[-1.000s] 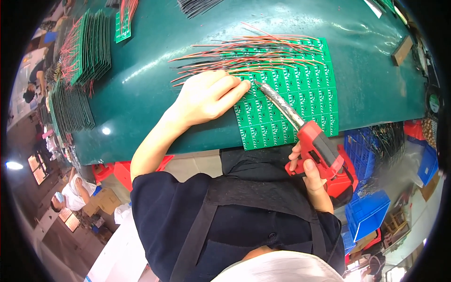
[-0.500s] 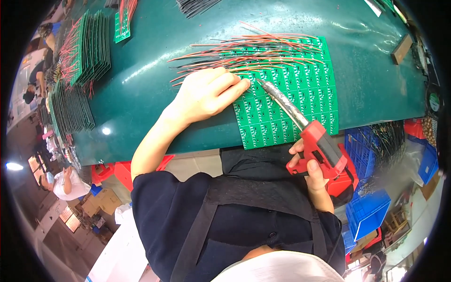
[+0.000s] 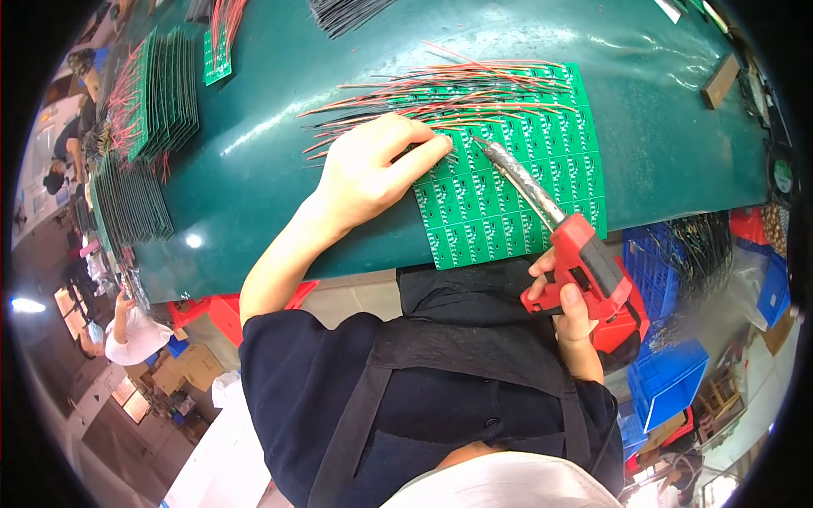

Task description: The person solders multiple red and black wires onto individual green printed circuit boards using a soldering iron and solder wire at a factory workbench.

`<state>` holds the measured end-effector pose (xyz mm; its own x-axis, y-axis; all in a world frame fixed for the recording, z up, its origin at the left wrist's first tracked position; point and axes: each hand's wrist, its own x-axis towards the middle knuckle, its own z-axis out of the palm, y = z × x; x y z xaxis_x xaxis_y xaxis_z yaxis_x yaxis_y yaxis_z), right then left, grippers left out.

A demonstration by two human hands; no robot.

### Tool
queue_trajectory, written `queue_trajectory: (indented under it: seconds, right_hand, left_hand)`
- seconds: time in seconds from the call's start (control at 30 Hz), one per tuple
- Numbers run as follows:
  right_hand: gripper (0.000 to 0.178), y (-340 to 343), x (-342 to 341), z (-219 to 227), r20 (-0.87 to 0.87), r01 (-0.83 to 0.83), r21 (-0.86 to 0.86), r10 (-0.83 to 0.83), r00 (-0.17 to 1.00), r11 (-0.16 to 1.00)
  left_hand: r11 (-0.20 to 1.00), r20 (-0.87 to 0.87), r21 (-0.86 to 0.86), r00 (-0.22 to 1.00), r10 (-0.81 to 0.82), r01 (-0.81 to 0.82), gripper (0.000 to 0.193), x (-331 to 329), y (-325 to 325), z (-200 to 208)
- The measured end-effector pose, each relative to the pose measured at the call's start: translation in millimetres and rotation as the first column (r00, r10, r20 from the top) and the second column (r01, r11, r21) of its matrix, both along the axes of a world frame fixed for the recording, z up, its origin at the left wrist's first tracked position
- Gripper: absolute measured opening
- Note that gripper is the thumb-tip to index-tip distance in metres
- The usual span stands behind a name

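Note:
A sheet of green circuit boards [image 3: 491,229], divided into many small rectangles, lies flat at the near edge of the table. Red and black wires [image 3: 474,78] are strewn across its far half and stick out past its left side. My left hand [image 3: 373,165] rests over the sheet's left part, thumb and forefinger pinched on a thin wire, its end partly hidden by the fingers. My right hand [image 3: 574,315] grips the handle of a red and black soldering gun [image 3: 584,254]. The gun's dark tip points at the boards, just right of my left fingertips.
Wired circuit boards [image 3: 165,93] stand in stacked rows at the far left of the green table [image 3: 677,169]. A bundle of black wires [image 3: 351,13] lies at the back. Blue crates [image 3: 669,385] stand below the table on the right. A wooden block [image 3: 721,81] sits at the right.
The soldering gun's tip has shifted slightly right, away from my left fingertips. My left hand stays at nearly the same spot, its thumb a little straighter.

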<state>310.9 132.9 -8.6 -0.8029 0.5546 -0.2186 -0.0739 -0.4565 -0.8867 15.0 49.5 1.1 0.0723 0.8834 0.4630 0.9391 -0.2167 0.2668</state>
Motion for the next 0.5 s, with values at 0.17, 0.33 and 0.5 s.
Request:
queue_trajectory:
  seconds: [0.17, 0.33, 0.5]
  right_hand:
    - [0.053, -3.3, -2.3, 2.9, 0.033, 0.068, -0.017, -0.067, 0.997, 0.998]
    - [0.058, -2.3, 0.7, 0.2, 0.070, 0.048, -0.048, -0.045, 0.997, 0.998]
    - [0.060, -1.2, 2.7, -0.9, 0.128, 0.007, -0.056, 0.000, 0.992, 0.998]
  left_hand:
    - [0.998, -0.049, -0.050, 0.998, -0.039, 0.037, 0.028, 5.8, 7.2, 0.1]
    - [0.998, -0.085, -0.058, 0.996, -0.040, 0.035, 0.028, 4.8, 9.1, -0.4]
    - [0.995, -0.122, -0.090, 0.991, -0.061, 0.050, 0.028, 3.7, 7.7, -0.4]
